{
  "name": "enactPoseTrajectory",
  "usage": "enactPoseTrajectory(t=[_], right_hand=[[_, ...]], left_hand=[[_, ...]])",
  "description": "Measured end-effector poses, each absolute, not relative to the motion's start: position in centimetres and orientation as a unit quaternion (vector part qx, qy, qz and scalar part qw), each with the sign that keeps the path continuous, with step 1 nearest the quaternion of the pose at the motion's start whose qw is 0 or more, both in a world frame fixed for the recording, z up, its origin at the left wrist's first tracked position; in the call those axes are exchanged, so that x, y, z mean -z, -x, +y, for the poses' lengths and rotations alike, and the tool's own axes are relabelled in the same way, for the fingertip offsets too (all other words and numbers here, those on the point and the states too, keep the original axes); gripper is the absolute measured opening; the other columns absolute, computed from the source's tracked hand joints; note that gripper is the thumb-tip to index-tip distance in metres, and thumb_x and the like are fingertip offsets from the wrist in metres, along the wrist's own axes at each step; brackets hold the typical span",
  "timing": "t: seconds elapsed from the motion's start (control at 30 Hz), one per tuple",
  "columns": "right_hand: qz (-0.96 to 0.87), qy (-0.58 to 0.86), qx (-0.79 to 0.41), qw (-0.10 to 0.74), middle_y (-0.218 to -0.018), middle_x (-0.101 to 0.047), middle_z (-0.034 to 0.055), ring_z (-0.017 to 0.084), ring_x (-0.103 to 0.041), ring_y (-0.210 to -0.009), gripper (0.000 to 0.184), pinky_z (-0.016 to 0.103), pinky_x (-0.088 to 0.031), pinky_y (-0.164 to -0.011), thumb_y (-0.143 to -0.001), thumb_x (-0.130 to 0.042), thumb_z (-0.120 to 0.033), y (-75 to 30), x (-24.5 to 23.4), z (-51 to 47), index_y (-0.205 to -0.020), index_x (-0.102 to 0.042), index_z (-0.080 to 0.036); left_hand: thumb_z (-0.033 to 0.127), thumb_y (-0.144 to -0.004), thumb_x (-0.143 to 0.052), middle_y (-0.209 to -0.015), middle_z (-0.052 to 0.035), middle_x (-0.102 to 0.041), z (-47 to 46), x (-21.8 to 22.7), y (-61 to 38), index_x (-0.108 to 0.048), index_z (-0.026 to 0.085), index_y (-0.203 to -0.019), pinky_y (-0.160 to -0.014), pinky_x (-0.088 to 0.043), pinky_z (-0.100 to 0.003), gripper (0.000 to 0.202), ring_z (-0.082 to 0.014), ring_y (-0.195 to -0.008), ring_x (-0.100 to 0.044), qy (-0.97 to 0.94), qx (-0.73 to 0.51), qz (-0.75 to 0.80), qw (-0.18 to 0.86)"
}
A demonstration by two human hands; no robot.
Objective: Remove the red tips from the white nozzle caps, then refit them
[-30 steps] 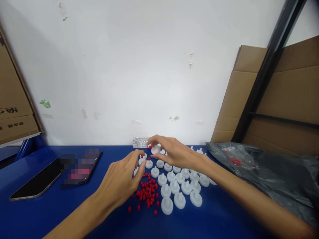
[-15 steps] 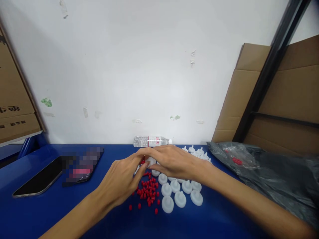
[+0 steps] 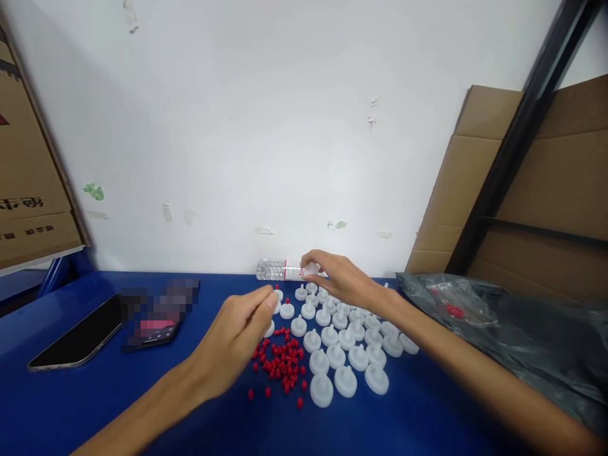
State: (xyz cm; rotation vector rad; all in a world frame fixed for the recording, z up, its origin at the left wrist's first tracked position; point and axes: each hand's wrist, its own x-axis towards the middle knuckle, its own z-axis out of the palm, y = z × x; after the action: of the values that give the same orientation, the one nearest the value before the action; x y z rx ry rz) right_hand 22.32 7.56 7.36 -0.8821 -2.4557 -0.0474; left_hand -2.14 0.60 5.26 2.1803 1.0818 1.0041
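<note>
The heap of small, cylindrical red plastic caps lies on a blue tabletop, a few of its pieces strayed toward the near edge. To its right spread many round, translucent white plastic lids with narrow spouts, spouts mostly upward. Just beyond the heap stand several white lids tipped with red.

The left hand hangs just left of the heap, thumb pressed against its curled fingers; whether they pinch anything cannot be told. The right hand is beyond the heap and to its right, thumb and forefinger curved with a gap between the tips. Something whitish shows there, but whether it is a held lid or the label behind cannot be told.

Farther beyond the heap, a clear plastic bottle lies on its side, its white label carrying red print, partly covered and too small to read. Well left of the heap are two dark, flat phones, one screen pixelated. Farther left, a brown cardboard box bears dark printed characters, not legible, and a red mark.
</note>
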Motion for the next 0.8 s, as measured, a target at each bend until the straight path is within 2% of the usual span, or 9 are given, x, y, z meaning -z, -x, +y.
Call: enactPoseTrajectory(t=[0.07,0.13,0.23,0.3,0.4,0.6,0.8], right_hand=[[-0.909,0.329,0.012,0.256,-0.113,-0.068,0.0074,0.021,-0.065,-0.099,0.017,0.033,-0.048,-0.082,-0.104,-0.050,-0.033,-22.5,-6.9,8.2,-0.113,-0.059,-0.022],[-0.915,0.325,0.005,0.238,-0.106,-0.069,0.0061,0.020,-0.064,-0.094,0.026,0.032,-0.047,-0.080,-0.107,-0.041,-0.037,-22.3,-6.4,8.3,-0.105,-0.061,-0.021],[-0.927,0.316,-0.002,0.203,-0.084,-0.065,0.0025,0.018,-0.059,-0.076,0.042,0.031,-0.043,-0.072,-0.110,-0.027,-0.038,-21.7,-5.7,8.1,-0.087,-0.057,-0.021],[-0.934,0.308,-0.005,0.182,-0.073,-0.058,0.0001,0.017,-0.053,-0.067,0.046,0.030,-0.040,-0.068,-0.110,-0.024,-0.040,-21.5,-5.3,7.9,-0.078,-0.051,-0.021],[-0.940,0.301,-0.007,0.162,-0.073,-0.057,0.0002,0.016,-0.052,-0.067,0.049,0.031,-0.040,-0.072,-0.110,-0.024,-0.043,-21.3,-4.9,7.9,-0.075,-0.050,-0.020],[-0.941,0.306,-0.011,0.147,-0.077,-0.063,0.0039,0.020,-0.059,-0.078,0.052,0.037,-0.041,-0.083,-0.109,-0.029,-0.047,-21.4,-4.6,8.1,-0.077,-0.060,-0.019],[-0.938,0.310,-0.011,0.152,-0.080,-0.067,0.0038,0.022,-0.062,-0.085,0.052,0.041,-0.040,-0.092,-0.108,-0.031,-0.049,-21.5,-4.9,7.9,-0.081,-0.065,-0.020]], left_hand=[[0.039,-0.105,-0.034,-0.064,0.0040,-0.045,0.7,-4.8,2.0,-0.040,0.021,-0.071,-0.057,-0.029,-0.029,0.039,-0.0142,-0.058,-0.039,-0.851,-0.306,0.404,0.140],[0.032,-0.103,-0.038,-0.076,0.0005,-0.054,0.9,-4.0,2.0,-0.049,0.020,-0.078,-0.062,-0.031,-0.031,0.029,-0.0173,-0.069,-0.047,-0.881,-0.234,0.405,0.062],[0.027,-0.100,-0.042,-0.095,-0.0039,-0.058,1.1,-2.9,2.0,-0.056,0.021,-0.090,-0.067,-0.035,-0.033,0.018,-0.0228,-0.088,-0.053,-0.901,-0.167,0.399,0.018],[0.025,-0.099,-0.043,-0.100,-0.0042,-0.058,1.2,-2.5,2.1,-0.058,0.022,-0.092,-0.067,-0.036,-0.033,0.017,-0.0235,-0.092,-0.053,-0.906,-0.147,0.396,0.013],[0.025,-0.098,-0.045,-0.104,-0.0041,-0.057,1.2,-2.3,2.2,-0.059,0.023,-0.093,-0.068,-0.038,-0.033,0.015,-0.0231,-0.092,-0.054,-0.908,-0.139,0.395,0.008],[0.025,-0.097,-0.047,-0.116,-0.0054,-0.053,1.1,-2.8,2.4,-0.059,0.025,-0.105,-0.069,-0.042,-0.034,0.014,-0.0219,-0.089,-0.057,-0.903,-0.152,0.401,-0.003],[0.022,-0.097,-0.043,-0.115,-0.0052,-0.053,1.0,-3.2,2.4,-0.058,0.023,-0.100,-0.065,-0.039,-0.033,0.016,-0.0141,-0.067,-0.049,-0.901,-0.157,0.403,-0.020]])
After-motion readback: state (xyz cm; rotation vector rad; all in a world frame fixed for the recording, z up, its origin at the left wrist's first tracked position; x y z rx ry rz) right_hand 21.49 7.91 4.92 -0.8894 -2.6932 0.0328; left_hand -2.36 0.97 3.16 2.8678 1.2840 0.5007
